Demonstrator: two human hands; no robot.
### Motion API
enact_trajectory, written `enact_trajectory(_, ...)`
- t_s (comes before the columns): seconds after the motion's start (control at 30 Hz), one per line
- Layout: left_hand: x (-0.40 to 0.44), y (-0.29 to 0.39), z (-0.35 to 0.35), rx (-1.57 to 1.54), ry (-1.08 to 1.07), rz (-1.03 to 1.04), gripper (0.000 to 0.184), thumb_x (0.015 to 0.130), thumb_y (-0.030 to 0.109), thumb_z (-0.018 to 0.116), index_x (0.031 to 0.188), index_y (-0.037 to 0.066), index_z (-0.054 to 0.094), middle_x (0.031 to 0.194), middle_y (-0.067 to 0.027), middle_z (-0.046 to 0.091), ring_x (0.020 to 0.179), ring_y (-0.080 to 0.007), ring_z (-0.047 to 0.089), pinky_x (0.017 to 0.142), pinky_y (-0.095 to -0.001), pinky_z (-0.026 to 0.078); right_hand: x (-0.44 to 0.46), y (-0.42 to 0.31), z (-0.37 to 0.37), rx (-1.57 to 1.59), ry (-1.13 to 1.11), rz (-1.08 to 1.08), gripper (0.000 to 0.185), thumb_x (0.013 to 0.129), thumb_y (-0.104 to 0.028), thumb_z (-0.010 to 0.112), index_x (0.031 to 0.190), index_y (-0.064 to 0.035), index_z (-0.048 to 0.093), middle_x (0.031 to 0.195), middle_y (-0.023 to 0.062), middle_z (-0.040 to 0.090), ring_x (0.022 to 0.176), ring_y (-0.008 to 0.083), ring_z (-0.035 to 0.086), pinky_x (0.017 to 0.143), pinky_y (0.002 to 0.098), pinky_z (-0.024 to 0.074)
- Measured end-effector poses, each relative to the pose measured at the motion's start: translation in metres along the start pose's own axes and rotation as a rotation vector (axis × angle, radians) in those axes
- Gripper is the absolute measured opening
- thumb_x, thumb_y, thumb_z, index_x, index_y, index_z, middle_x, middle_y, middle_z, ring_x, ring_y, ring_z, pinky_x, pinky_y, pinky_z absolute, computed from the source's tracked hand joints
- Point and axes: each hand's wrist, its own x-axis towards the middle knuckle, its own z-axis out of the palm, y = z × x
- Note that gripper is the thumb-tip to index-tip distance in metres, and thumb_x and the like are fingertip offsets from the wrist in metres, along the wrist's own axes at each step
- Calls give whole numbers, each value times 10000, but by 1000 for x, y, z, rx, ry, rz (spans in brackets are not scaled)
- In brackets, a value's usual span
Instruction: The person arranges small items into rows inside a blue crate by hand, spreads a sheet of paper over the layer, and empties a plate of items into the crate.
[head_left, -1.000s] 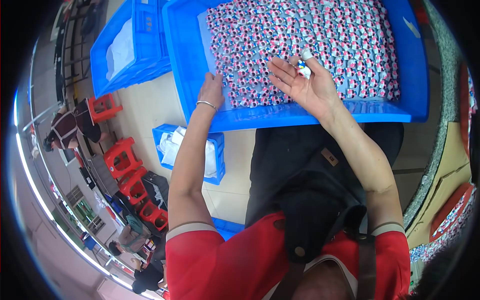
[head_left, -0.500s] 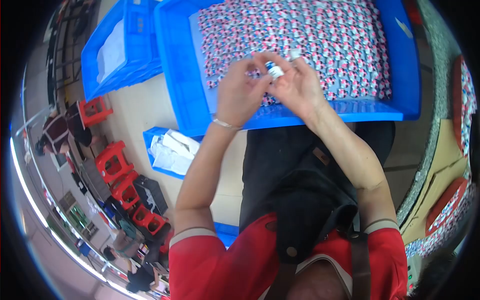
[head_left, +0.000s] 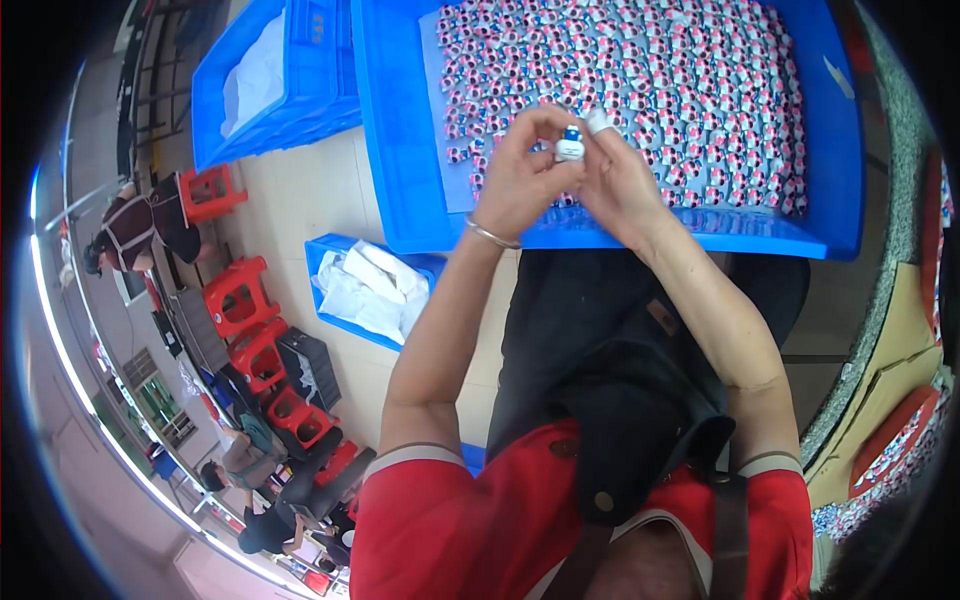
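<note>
A small white figurine with a blue upper part (head_left: 570,148) is pinched between the thumb and fingers of my left hand (head_left: 522,180), upright above the big tray. Close beside it on the right is my right hand (head_left: 625,190), its fingers loosely stretched and holding nothing that I can see. A white finger cover (head_left: 598,122) sits on one of its fingertips. Beneath both hands, the large blue tray (head_left: 395,190) carries many small pink, white and dark-blue figurines (head_left: 700,80) laid in close rows on a pale sheet.
Stacked blue crates (head_left: 325,60) stand at upper left. A smaller blue bin (head_left: 340,312) on the floor holds white wrapping. Red stools (head_left: 238,295) line the left, with co-workers (head_left: 150,225) beyond. Cardboard (head_left: 880,370) and a speckled counter edge (head_left: 895,150) are at right.
The view has shifted, so the scene sits further right. My left hand has turned the figurine from tilted to upright, and my right palm has turned more sideways.
</note>
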Motion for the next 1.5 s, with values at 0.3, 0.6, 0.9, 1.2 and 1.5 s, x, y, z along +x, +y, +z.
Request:
enact_trajectory(0.3, -17, 4, -20, -23, 85, -159, 307, 794, 17, 657, 1089, 51, 576, 1024, -49, 581, 959, -133, 573, 817, -264, 488, -1, 3, 2, -365, 47, 27, 597, 963, -486, 294, 1406, -86, 322, 1441, 56, 312, 1322, 178, 288, 1074, 376, 197)
enact_trajectory(0.6, -28, -30, -138, 1308, 46, -154, 264, 763, 52, 634, 1024, 34, 593, 907, -129, 568, 828, -251, 589, 740, -342, 492, -47, -27, -18, -511, 8, -14, 682, 938, -566, 243, 1403, -74, 324, 1471, 74, 281, 1370, 247, 221, 1108, 460, 116)
enact_trajectory(0.9, 3, -88, -195, 1603, -119, -79, 242, 652, 79, 647, 876, 24, 572, 844, -209, 565, 844, -382, 541, 744, -454, 446, -104, -48, -6, -894, 56, -224, 442, 932, -249, 520, 1305, -22, 452, 1288, 106, 514, 1234, 204, 442, 1031, 323, 338)
enact_trajectory(1.2, 3, -4, -91, 1547, -25, 213, 298, 676, 101, 703, 900, 37, 517, 979, -164, 508, 821, -369, 570, 682, -437, 478, -280, -206, 0, -1839, 910, -1290, 254, 770, -105, 633, 1004, -22, 579, 1001, 147, 594, 948, 320, 580, 827, 384, 474)
enact_trajectory(1.5, -6, 81, 58, 1047, -229, 540, 136, 743, -32, 630, 832, 2, 534, 799, -108, 511, 706, -217, 526, 630, -293, 441, -287, -317, -80, -2343, 886, -522, 296, 916, -303, 462, 1159, -149, 527, 1109, 139, 499, 1020, 304, 502, 884, 414, 432)
